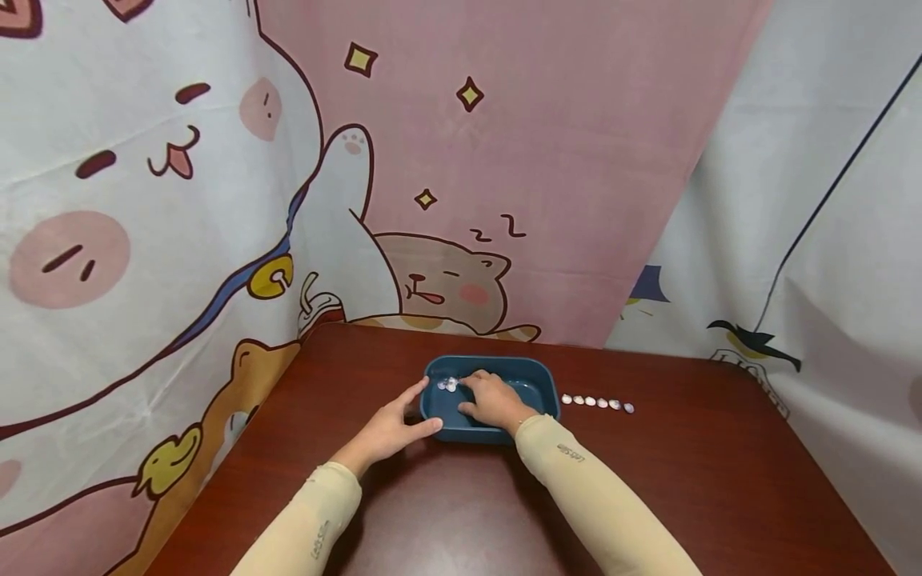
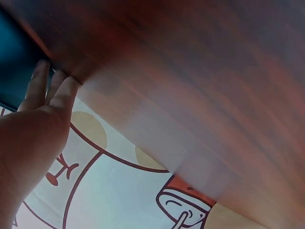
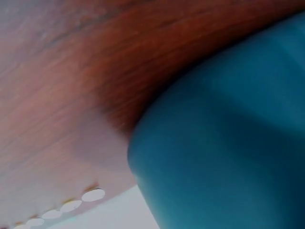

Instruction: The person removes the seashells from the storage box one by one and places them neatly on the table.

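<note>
A dark teal rectangular tub (image 1: pixel 544 370) stands on the table. At its left end my left hand (image 1: pixel 389 424) rests with the thumb over the near corner and the fingers along the left wall; the left wrist view shows those fingers (image 2: pixel 63 95) nearly straight. My right hand (image 1: pixel 495 400) reaches down into the tub over the near wall, index finger and thumb apart. By its index fingertip, several small shiny pale discs (image 1: pixel 450 385) with a purplish tint lie clustered on the tub floor. The right wrist view shows the tub's wall (image 3: pixel 190 143), with the right fingers hidden.
Several similar small pale discs (image 1: pixel 591 401) lie in a line on the table to the right of the tub. The reddish-brown wooden table (image 1: pixel 684 464) backs onto a cartoon-printed cloth (image 1: pixel 576 160), which also hangs along the left side.
</note>
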`<state>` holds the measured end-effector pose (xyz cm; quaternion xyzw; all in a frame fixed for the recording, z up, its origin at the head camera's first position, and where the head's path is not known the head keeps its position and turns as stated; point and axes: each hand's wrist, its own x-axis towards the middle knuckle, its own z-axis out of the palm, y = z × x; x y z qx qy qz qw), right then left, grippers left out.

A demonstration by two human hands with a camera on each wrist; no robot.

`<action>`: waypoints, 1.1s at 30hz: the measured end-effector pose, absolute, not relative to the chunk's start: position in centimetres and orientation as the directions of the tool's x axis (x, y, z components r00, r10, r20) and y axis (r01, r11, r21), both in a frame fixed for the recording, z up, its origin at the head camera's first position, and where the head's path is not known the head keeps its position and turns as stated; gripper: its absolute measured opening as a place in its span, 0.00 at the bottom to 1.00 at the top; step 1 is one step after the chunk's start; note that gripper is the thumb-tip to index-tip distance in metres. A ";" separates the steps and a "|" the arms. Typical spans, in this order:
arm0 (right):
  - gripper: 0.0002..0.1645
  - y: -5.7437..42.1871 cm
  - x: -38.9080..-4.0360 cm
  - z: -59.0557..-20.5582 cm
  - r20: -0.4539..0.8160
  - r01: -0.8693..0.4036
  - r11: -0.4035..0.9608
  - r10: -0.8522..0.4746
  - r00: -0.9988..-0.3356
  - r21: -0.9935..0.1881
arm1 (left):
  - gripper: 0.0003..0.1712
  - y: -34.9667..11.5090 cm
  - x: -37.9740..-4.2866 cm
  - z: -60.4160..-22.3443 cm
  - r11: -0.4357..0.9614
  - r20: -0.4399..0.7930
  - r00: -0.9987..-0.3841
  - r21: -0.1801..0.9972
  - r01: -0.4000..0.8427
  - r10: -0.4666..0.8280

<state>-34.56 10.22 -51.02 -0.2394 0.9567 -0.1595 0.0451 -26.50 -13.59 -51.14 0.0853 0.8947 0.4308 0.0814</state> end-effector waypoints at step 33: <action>0.06 8.8 -34.3 -50.4 0.078 -0.491 0.809 -0.495 -0.866 -0.322 | 0.53 -13.6 -26.4 -51.0 0.588 -0.080 -0.973 0.806 0.064 0.216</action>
